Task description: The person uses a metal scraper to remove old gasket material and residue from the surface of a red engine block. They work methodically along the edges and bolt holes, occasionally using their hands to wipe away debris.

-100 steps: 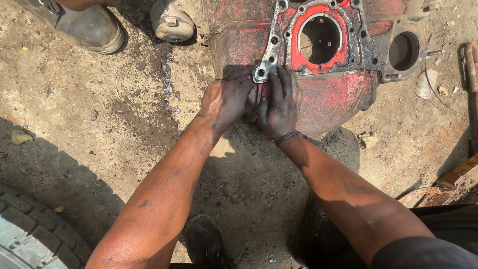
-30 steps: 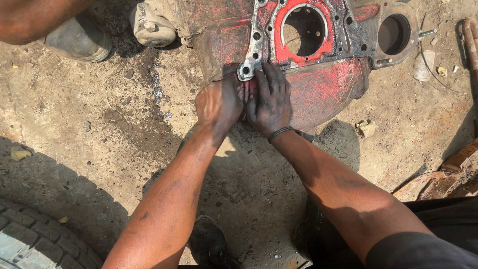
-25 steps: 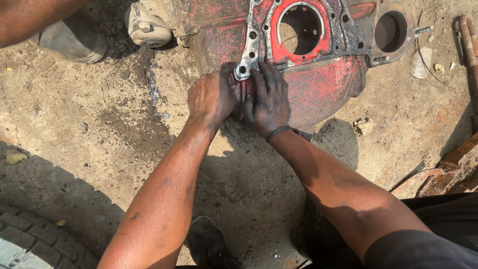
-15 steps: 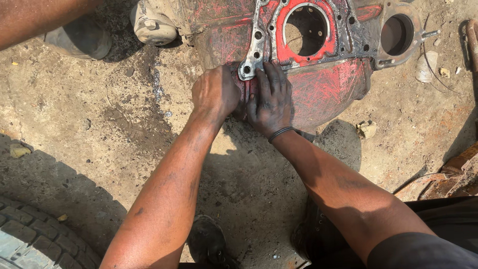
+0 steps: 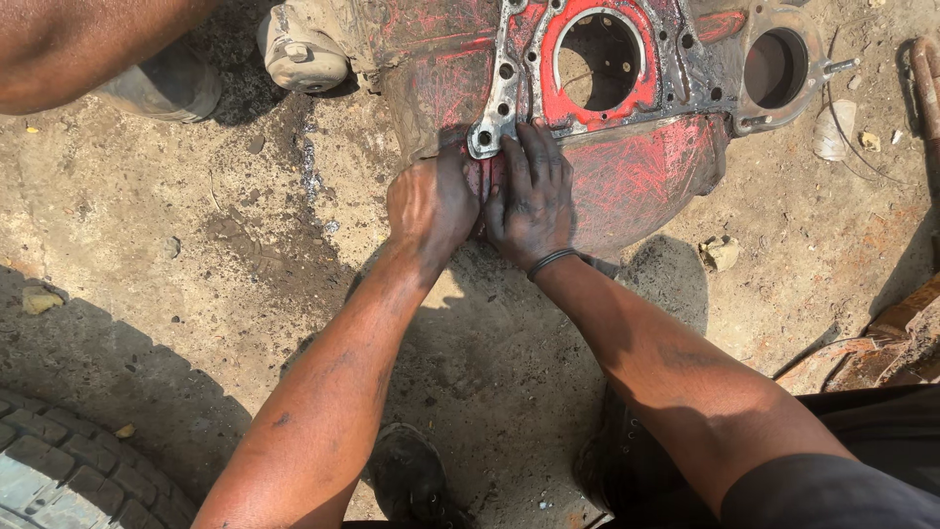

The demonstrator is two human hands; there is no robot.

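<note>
- Little has been shifted since the earlier frame; both hands are kept pressed at the housing's lower-left corner.
- A tyre (image 5: 69, 480) is seen nearest, on dirt.
- The left hand (image 5: 431, 206) is clenched against the red engine housing (image 5: 636, 176).
- The right hand (image 5: 534, 191) is laid flat, fingers spread, touching the grey gasket plate (image 5: 501, 93).

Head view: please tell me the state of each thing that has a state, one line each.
Red housing: lying on the dirt, round openings uncovered.
Grey plate: flat against the housing.
Left hand: closed, at the housing's lower edge.
Right hand: spread flat on the housing.
Tyre: only partly in view.
</note>
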